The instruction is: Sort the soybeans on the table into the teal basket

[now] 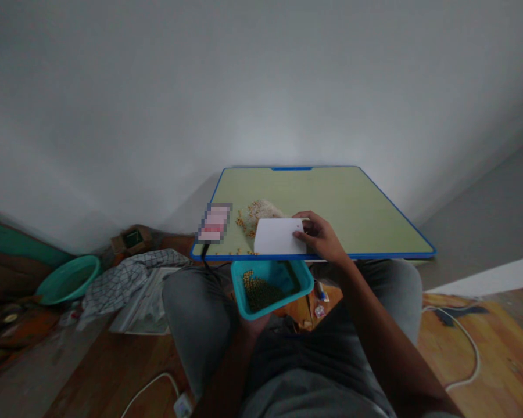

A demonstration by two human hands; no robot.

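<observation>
My right hand [322,235] pinches the right end of a flat white plastic card [275,237] with a small hole in it. The card stands tilted at the near edge of the pale green table [340,200]. Just behind it lies a heap of whitish grains [265,209], with yellow kernels [240,222] scattered on its left side. Below the edge, a teal plastic tub [240,301] is held up by my left hand [255,325], whose fingers are mostly hidden under it. Dark greenish and yellow grains [261,293] lie in the tub.
A blurred-out phone-like object [215,223] with a black cable lies at the table's left edge. My knees flank the tub. On the floor at left are a green basin [70,280], a checked cloth [126,276] and a cardboard box [131,239]. White cables [470,339] run along the floor.
</observation>
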